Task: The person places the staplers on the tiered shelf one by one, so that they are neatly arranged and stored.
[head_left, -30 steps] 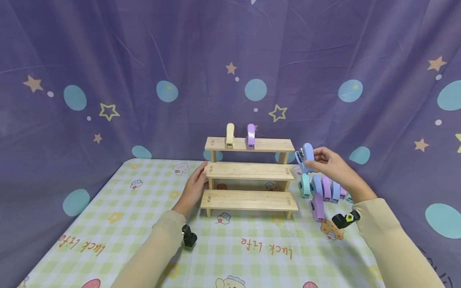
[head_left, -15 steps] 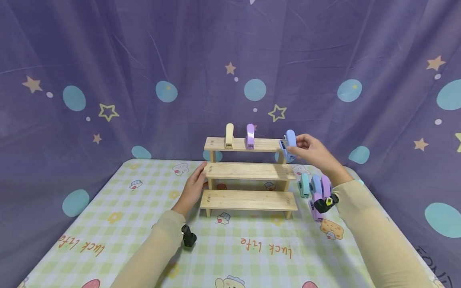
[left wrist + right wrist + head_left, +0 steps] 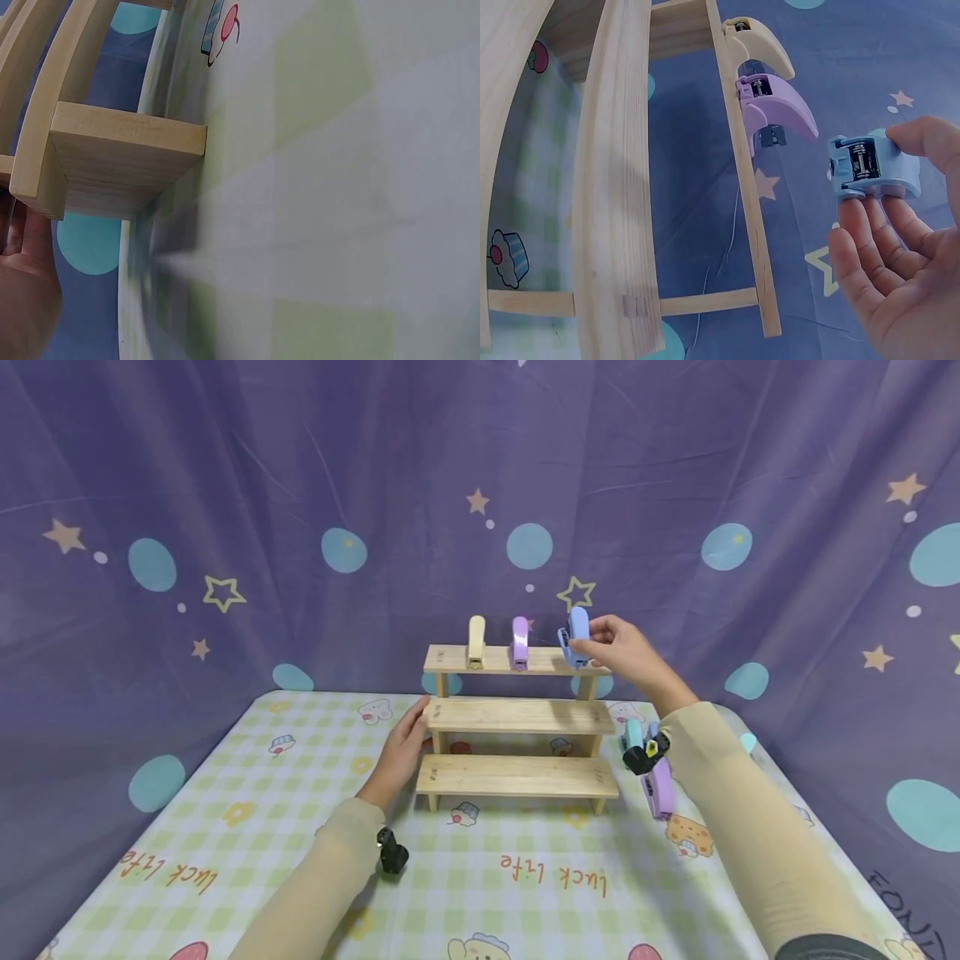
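Observation:
A three-tier wooden display shelf (image 3: 517, 717) stands on the table. My left hand (image 3: 401, 752) holds the left end of its middle board, with digits above and below the board; in the left wrist view part of that hand (image 3: 30, 292) shows behind the wood. My right hand (image 3: 630, 656) pinches a blue stapler (image 3: 577, 635) between thumb and fingers at the right part of the top board. In the right wrist view the blue stapler (image 3: 874, 166) appears apart from the board. On the top board stand a cream stapler (image 3: 476, 642) and a purple stapler (image 3: 520, 642).
Right of the shelf, a teal stapler (image 3: 632, 732) and a purple stapler (image 3: 660, 789) are on the checked tablecloth (image 3: 300, 827); my right sleeve (image 3: 735, 793) covers others there. A purple curtain (image 3: 375, 460) hangs behind the table.
My right hand has carried the blue stapler left and upward, from beside the shelf to the top board's right part. My left hand stays at the middle board.

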The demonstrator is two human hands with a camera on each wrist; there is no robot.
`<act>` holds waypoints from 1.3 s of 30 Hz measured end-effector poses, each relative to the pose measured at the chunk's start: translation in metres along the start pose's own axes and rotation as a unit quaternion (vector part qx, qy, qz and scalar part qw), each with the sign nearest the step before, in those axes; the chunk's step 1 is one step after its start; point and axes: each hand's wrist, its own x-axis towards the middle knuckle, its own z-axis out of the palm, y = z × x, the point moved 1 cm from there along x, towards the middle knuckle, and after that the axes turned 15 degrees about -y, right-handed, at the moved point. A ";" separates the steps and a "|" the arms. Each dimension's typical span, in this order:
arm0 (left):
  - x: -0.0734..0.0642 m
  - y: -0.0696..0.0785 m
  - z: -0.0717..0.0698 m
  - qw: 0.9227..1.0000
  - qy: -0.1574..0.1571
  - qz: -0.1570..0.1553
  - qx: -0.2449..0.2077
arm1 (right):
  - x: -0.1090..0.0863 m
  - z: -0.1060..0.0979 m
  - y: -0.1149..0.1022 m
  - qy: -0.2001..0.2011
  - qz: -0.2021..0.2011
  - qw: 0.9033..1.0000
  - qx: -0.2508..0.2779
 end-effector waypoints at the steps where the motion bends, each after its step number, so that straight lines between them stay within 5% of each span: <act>1: 0.000 0.000 0.000 1.000 -0.003 -0.001 -0.001 | 0.002 0.000 -0.001 0.000 0.003 1.000 0.005; 11: -0.002 0.003 0.000 1.000 -0.002 -0.001 -0.004 | 0.020 0.006 -0.002 -0.003 0.022 0.999 0.034; 36: -0.004 0.004 0.000 1.000 -0.005 0.012 -0.007 | 0.034 0.015 0.014 0.015 0.058 0.998 -0.024; 39: -0.007 0.014 0.001 1.000 -0.010 0.004 -0.018 | 0.033 0.015 0.014 0.012 0.065 0.997 -0.029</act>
